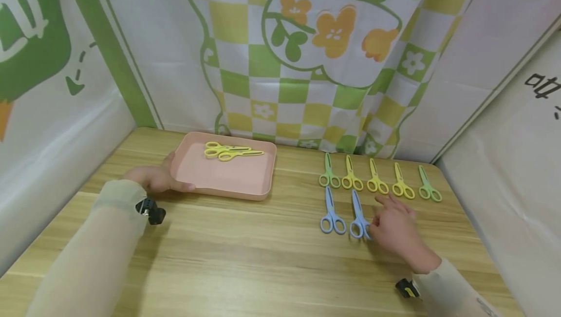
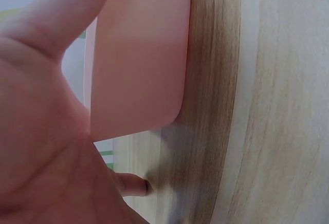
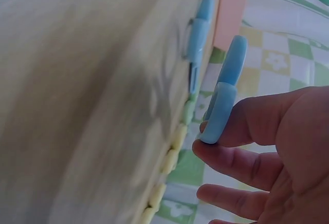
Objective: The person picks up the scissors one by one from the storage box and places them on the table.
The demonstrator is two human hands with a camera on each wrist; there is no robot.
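Note:
My right hand pinches one handle loop of a pair of blue scissors between thumb and forefinger. In the right wrist view these blue scissors are raised off the table at the handle end. A second pair of blue scissors lies to their left. My left hand rests against the left end of a pink tray, thumb along its front wall, fingers extended. Inside the tray lie yellow scissors, two overlapping pairs.
Behind the blue ones, a row holds green scissors, several yellow scissors and another green pair. A patterned curtain hangs at the wooden table's back edge. White sheets flank both sides.

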